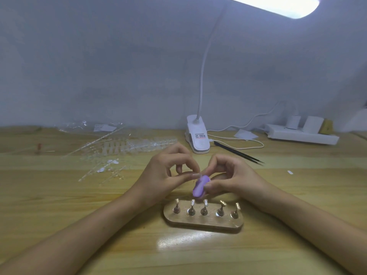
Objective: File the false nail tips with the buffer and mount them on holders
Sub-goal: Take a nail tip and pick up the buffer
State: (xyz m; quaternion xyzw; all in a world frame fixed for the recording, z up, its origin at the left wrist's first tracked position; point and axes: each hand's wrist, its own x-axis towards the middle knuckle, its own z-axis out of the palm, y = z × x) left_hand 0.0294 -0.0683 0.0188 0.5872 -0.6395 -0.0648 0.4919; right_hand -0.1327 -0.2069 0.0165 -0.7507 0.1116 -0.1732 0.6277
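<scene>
Wooden table [79, 205] at mid-frame: the right hand [230, 177] curls thumb and fingers round the purple buffer [200, 186]. Its long axis climbs steeply from lower left to upper right, and its top end meets a barely visible nail tip [195, 175] pinched by the left hand [166, 173]. Just below stands the holder stand [202, 222]; nail-tip strips [129, 147] crowd centre left, tweezers [238, 153] lie upper right, and the widest room is along the bottom edge.

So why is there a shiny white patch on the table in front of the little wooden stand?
Head view: it's glare, the lit lamp at top right mirrored in the glossy table before the wooden stand. Same view: the nail tip that the left hand pinches against the purple buffer in the right hand looks blurry.
</scene>
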